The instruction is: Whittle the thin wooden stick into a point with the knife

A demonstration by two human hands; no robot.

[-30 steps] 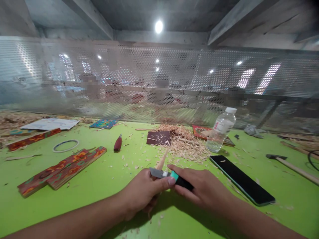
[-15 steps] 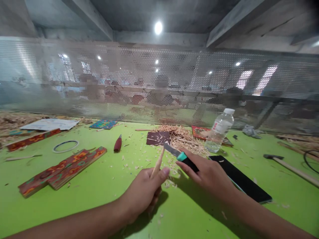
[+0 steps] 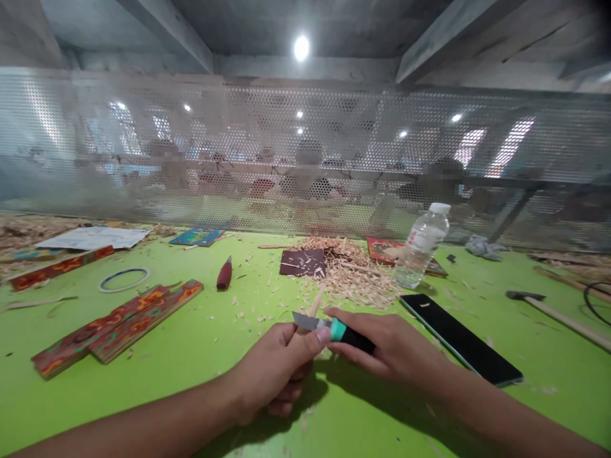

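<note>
My left hand [image 3: 281,366] is closed around a thin pale wooden stick [image 3: 316,301], whose narrow end points away from me. In my right hand [image 3: 389,346] is a knife [image 3: 356,339] with a black and turquoise handle. Its grey blade lies across the stick just above my left fingers, and my left thumb rests near the base of the blade. The lower part of the stick is hidden in my left fist. Beyond the hands, a dark brown square piece [image 3: 302,263] lies on the green table [image 3: 181,394], sprinkled with shavings.
Wood shavings [image 3: 353,280] are heaped behind my hands. A clear bottle [image 3: 420,248] and a black phone [image 3: 461,337] stand and lie to the right, with a hammer [image 3: 558,318] farther out. Painted wooden strips [image 3: 147,318], a red-handled tool [image 3: 224,275] and a ring [image 3: 124,280] lie left.
My right hand has brought the knife toward me and left, from the stick's far tip down to near my left fingers. The left hand keeps hold of the stick.
</note>
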